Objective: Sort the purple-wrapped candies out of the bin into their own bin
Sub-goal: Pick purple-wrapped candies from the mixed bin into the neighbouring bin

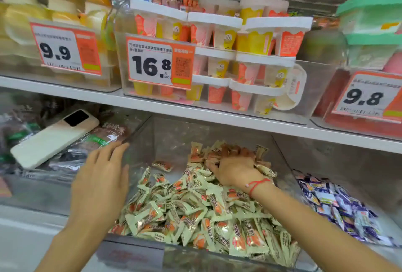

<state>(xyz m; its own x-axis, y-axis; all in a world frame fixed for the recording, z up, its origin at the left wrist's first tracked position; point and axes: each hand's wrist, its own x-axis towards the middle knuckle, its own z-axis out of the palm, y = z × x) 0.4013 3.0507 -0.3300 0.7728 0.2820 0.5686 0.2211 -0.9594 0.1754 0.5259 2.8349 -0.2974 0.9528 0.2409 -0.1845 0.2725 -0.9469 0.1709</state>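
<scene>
Right hand (236, 168) — crinkly candies (195, 213), clear bin (217, 139)

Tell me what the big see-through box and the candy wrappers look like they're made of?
The bin looks like clear hard plastic: you can see candies through its glossy walls. The green-and-orange candy wrappers seem to be thin crinkly plastic film, maybe foil-lined, since they shine and crease. The purple wrappers in the next bin look like the same shiny film, though they are blurred.

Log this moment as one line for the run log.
left hand: open, over clear bin's left wall | right hand: digging in cream-and-orange wrapped candies | purple-wrapped candies: right bin
</scene>
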